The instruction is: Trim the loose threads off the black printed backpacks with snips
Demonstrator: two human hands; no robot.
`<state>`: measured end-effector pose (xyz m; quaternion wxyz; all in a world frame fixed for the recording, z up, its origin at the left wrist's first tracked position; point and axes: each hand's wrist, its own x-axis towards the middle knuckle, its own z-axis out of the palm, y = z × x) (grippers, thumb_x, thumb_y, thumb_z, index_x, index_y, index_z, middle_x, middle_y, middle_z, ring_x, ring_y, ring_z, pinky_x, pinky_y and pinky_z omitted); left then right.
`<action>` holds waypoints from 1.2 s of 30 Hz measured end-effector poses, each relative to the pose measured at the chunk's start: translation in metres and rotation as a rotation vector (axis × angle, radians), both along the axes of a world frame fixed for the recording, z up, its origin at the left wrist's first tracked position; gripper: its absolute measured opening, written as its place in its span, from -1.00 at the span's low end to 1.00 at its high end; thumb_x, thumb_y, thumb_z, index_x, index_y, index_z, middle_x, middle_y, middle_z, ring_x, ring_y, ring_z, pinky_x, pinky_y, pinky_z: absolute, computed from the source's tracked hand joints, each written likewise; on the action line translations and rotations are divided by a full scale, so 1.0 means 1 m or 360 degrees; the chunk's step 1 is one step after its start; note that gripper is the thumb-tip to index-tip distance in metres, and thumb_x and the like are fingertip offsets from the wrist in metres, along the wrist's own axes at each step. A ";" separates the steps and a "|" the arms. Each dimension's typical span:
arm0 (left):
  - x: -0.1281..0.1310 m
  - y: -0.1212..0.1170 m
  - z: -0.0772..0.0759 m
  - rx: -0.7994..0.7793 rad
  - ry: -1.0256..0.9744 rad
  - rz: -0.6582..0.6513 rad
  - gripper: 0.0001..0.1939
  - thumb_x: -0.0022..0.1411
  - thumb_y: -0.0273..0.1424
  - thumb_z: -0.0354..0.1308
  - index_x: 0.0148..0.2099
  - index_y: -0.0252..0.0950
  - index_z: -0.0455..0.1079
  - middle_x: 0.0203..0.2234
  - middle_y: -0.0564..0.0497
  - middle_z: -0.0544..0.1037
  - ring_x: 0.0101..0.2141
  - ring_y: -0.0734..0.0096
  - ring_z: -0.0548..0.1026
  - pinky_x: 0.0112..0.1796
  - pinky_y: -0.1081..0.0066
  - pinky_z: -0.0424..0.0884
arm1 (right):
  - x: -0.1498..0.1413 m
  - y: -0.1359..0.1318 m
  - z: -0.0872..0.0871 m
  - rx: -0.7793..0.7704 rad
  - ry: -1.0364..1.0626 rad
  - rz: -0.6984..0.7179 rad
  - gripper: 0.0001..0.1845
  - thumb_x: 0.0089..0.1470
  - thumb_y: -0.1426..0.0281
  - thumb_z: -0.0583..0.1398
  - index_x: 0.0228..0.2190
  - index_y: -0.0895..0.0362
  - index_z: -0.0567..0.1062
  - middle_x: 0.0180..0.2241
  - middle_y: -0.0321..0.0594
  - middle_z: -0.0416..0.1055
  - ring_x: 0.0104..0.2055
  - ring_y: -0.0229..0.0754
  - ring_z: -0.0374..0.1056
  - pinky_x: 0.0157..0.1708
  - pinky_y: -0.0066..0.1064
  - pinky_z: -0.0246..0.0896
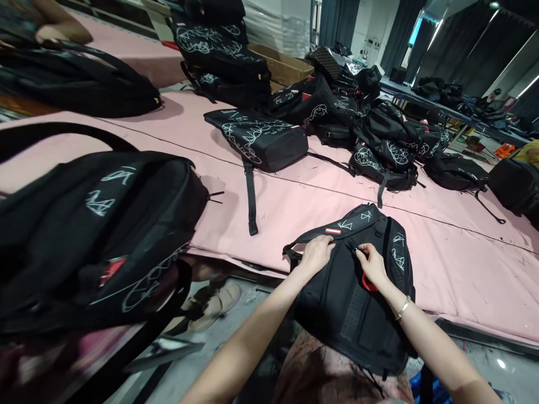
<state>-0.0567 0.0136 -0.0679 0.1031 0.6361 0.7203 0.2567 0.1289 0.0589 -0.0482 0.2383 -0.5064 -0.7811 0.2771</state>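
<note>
A black backpack (337,297) lies tilted over the table's front edge, back panel and shoulder straps facing up. White scribbled lines mark its straps. My left hand (315,255) is closed on the edge of the left shoulder strap (349,225), just below a small red and white label (333,231). Close by, my right hand (373,265) grips a small pair of scissors (365,281) with a red handle loop; their dark tips point up and left over the back panel. The scissors' blades are hard to make out against the black cloth.
Another black backpack (96,224) looms close on the left. Further back on the pink-covered table (463,264) lie a backpack on its side (269,137) and a heap of bags (379,129). A cardboard box (282,64) stands behind. A co-worker's arm (63,28) rests at upper left.
</note>
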 end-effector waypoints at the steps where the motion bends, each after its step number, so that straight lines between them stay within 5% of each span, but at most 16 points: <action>1: 0.000 -0.001 -0.001 0.0014 -0.0011 -0.0036 -0.73 0.21 -0.40 0.00 -0.07 -0.35 0.37 -0.17 -0.11 0.43 -0.13 0.35 0.38 -0.08 0.43 0.24 | 0.001 0.000 0.000 0.0003 -0.0029 0.0012 -0.71 0.05 0.23 0.06 -0.26 0.16 0.38 -0.41 -0.21 0.41 -0.40 -0.18 0.32 -0.37 -0.38 0.15; 8: 0.001 0.015 -0.002 -0.0020 0.0084 -0.0121 -0.85 0.15 -0.37 0.07 -0.30 -0.27 0.46 -0.33 -0.05 0.44 -0.21 0.26 0.37 -0.24 0.37 0.30 | -0.010 0.001 0.020 0.0302 -0.0779 0.0265 -0.74 0.13 0.24 0.02 -0.26 0.10 0.39 -0.43 -0.25 0.44 -0.39 -0.22 0.36 -0.45 -0.48 0.04; 18: 0.005 0.021 -0.011 0.0012 0.0189 -0.0024 -0.78 0.19 -0.46 -0.08 -0.32 -0.30 0.40 -0.32 -0.07 0.44 -0.24 0.28 0.37 -0.24 0.35 0.25 | -0.029 0.015 0.037 0.0323 -0.1069 0.0529 -0.76 0.11 0.26 0.05 -0.23 0.09 0.40 -0.30 -0.18 0.47 -0.23 -0.13 0.39 -0.36 -0.43 0.11; 36: 0.006 0.025 -0.006 -0.0057 -0.0057 0.0038 -0.79 0.19 -0.42 -0.07 -0.30 -0.30 0.41 -0.29 -0.08 0.46 -0.19 0.28 0.37 -0.17 0.36 0.24 | -0.029 0.027 0.038 0.0293 -0.0908 0.0687 -0.80 0.07 0.30 0.08 -0.34 0.11 0.46 -0.37 -0.13 0.47 -0.31 -0.10 0.38 -0.35 -0.40 0.12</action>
